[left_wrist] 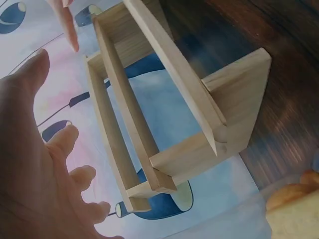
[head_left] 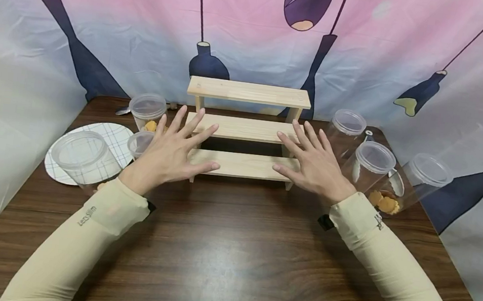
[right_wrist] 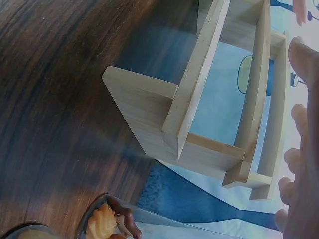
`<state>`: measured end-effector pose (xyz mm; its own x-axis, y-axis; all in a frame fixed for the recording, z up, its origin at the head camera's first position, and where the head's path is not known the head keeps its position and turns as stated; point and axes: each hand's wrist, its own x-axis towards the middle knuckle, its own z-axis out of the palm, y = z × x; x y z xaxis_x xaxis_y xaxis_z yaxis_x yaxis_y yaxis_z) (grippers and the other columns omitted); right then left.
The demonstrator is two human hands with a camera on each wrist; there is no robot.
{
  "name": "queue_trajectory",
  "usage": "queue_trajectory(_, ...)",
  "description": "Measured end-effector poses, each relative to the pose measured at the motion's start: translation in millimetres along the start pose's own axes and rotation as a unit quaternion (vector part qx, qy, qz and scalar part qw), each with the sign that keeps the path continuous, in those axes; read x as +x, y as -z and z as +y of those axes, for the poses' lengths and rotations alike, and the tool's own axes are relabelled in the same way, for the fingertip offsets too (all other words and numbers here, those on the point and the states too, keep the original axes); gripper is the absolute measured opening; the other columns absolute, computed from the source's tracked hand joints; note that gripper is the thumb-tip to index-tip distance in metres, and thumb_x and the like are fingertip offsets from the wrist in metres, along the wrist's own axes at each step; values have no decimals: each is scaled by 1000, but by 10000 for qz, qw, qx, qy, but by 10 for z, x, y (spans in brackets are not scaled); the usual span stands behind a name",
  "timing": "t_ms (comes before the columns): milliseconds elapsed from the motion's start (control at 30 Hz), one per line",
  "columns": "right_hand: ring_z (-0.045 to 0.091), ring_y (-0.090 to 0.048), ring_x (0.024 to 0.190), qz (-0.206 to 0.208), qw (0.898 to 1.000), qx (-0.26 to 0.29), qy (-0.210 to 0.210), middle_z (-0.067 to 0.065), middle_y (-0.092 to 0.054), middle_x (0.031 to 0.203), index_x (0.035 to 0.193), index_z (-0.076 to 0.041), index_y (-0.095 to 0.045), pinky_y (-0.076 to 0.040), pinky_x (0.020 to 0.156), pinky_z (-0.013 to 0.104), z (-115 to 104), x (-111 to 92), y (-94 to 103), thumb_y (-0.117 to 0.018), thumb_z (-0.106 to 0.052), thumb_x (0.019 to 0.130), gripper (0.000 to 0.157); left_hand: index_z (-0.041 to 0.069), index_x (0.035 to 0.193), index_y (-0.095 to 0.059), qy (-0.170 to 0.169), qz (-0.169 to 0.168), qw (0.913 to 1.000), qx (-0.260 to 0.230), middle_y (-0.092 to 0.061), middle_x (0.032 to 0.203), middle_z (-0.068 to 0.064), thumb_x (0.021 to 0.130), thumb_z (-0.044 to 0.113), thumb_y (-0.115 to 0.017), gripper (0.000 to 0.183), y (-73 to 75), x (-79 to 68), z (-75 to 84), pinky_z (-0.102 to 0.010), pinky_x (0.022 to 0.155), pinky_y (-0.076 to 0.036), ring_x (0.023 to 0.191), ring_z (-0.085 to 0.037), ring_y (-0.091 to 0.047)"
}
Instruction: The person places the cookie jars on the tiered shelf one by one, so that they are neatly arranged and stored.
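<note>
Both hands are spread palm-down with straight fingers and hold nothing. My left hand [head_left: 170, 150] is in front of the left end of a three-tier wooden shelf [head_left: 244, 165], its fingers overlapping the lower steps in the head view. Mirroring it, my right hand [head_left: 317, 166] is at the shelf's right end. In the left wrist view the left hand's fingers [left_wrist: 62, 142] are apart from the pale wood. The right wrist view likewise shows a gap between the right hand [right_wrist: 304, 149] and the shelf. All three steps of the shelf carry nothing.
Left of the shelf are clear lidded jars [head_left: 148, 106] and a white checked plate [head_left: 123, 142] with a large jar [head_left: 80, 152] over it. Several clear jars [head_left: 375, 158] stand at the right, one with orange-brown biscuits [head_left: 385, 204]. A patterned cloth [head_left: 148, 25] hangs behind the wooden table [head_left: 230, 248].
</note>
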<state>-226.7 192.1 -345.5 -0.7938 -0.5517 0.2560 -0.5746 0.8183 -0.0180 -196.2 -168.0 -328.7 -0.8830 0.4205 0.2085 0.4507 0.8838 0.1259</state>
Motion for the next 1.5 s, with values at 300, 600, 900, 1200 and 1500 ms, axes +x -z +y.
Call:
queue_trajectory(300,31,-6,154,39,9999,108,-66,8,-10,167,159,-32,-27,-6,121,56,9,-14,-12,-52,-67,93,79,41,159,-18,380,153,9974,-594,2,167,5,88,77,-49,86,-25,63,7,-72,114,-2,153,-27,14)
queue_trajectory(600,31,-9,153,215,9994,244,-108,6,-7,168,160,-31,-24,-7,122,54,2,-31,-39,-51,-66,94,80,34,161,-12,1033,732,9746,-1845,3,167,-13,98,59,-50,77,-131,132,0,-68,116,-8,152,-37,7)
queue_trajectory(900,32,-20,151,748,9951,643,106,14,-20,165,159,-24,-28,-16,121,51,-20,-22,-48,-59,-55,95,78,25,162,-3,2060,1307,9304,-2736,-4,166,-17,100,58,-41,80,-224,237,67,-61,117,-18,151,-39,-11)
queue_trajectory(1200,39,-45,135,1666,9794,1009,538,19,-45,150,153,-12,-41,-38,104,62,-108,-100,-68,-63,-45,94,71,27,162,3,2649,1138,8941,-3427,-7,167,-13,101,61,-35,80,-388,297,-16,-56,120,-17,152,-33,-11)
queue_trajectory(1500,37,-48,132,1847,9743,1232,376,22,-50,143,154,-11,-39,-38,105,57,-79,-173,-20,-67,-36,92,72,36,161,0,2711,1162,8826,-3660,-17,166,-7,105,56,-23,64,-487,340,-89,-54,119,-20,150,-32,-20)
